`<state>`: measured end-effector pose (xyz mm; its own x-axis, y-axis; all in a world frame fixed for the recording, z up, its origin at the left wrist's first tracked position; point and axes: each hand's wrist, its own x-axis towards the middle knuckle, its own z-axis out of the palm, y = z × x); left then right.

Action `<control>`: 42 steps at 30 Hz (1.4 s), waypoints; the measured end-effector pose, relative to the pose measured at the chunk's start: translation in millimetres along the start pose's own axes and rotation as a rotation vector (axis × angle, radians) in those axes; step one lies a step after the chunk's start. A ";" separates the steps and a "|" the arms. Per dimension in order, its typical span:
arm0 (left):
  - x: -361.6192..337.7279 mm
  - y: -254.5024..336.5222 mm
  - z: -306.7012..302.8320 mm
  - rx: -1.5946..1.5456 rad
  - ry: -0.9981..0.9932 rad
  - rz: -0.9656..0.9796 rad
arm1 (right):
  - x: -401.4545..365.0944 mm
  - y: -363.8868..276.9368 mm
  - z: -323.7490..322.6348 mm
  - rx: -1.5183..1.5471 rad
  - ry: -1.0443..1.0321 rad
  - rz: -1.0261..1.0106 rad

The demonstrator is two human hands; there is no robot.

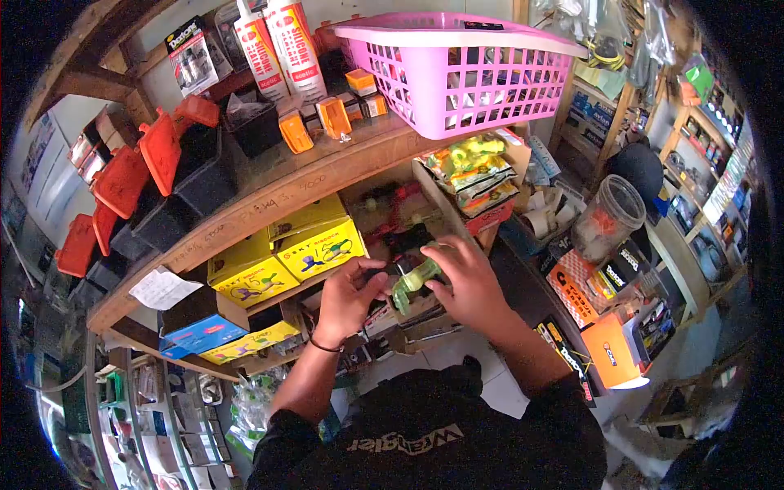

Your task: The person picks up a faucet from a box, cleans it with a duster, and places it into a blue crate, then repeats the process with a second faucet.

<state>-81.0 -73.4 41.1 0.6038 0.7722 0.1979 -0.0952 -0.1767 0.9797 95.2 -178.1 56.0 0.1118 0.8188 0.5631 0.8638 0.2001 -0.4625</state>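
Between my hands is a small pale-green item [415, 279], partly see-through, with a crumpled lower end that looks like plastic wrapping; its kind I cannot make out. My right hand [474, 287] grips it from the right, the thumb below and the fingers over the top. On its left side, my left hand [351, 300] is closed in a pinch close to the wrapping. What sits between the left fingertips is too small to name. Both hands are held in front of the lower shelf, beside yellow boxes [322, 249].
Above, a wooden shelf [278, 200] carries a pink basket [506, 91], silicone sealant tubes [296, 53] and black bins [200, 175] with orange lids. To the right are yellow-green packets [474, 175], a clear plastic jar [608, 214] and an orange box [611, 355].
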 end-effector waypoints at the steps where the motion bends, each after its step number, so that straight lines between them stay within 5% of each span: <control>1: 3.8 0.8 0.9 0.019 0.005 -0.016 | 2.7 0.9 -0.9 -0.118 0.003 -0.086; 7: 25.0 1.0 4.1 0.115 0.001 -0.001 | 28.0 27.8 0.6 -0.317 -0.117 -0.329; 15: 27.2 0.3 23.9 0.046 0.115 -0.013 | 63.7 63.7 2.0 -0.140 -0.155 -0.282; 29: 46.8 2.0 40.0 0.574 0.141 -0.053 | 89.5 93.9 24.7 -0.011 -0.219 -0.264; 31: 49.9 -1.2 40.0 0.787 0.299 0.163 | 89.9 90.9 24.2 -0.082 -0.256 -0.160; 35: 58.1 4.2 43.6 0.705 0.293 0.093 | 92.0 100.5 34.1 -0.037 -0.146 -0.172; 37: 63.5 4.6 45.4 0.817 0.348 0.148 | 101.4 106.3 37.3 0.181 -0.260 -0.030; 38: 64.5 3.4 46.9 0.817 0.347 0.150 | 101.1 108.2 34.4 0.486 -0.424 0.325; 39: 66.2 2.3 48.3 0.838 0.355 0.225 | 104.9 103.7 28.5 0.484 -0.418 0.322; 41: 73.0 3.6 47.7 0.860 0.364 0.309 | 112.3 99.9 21.7 1.113 -0.351 0.680; 42: 75.9 4.4 47.5 0.845 0.374 0.314 | 114.8 101.3 21.9 1.164 -0.347 0.644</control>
<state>2.0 -44.6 58.9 0.3441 0.7330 0.5868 0.4783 -0.6746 0.5623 184.8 -52.0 58.8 0.0560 0.9947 -0.0862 -0.2188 -0.0720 -0.9731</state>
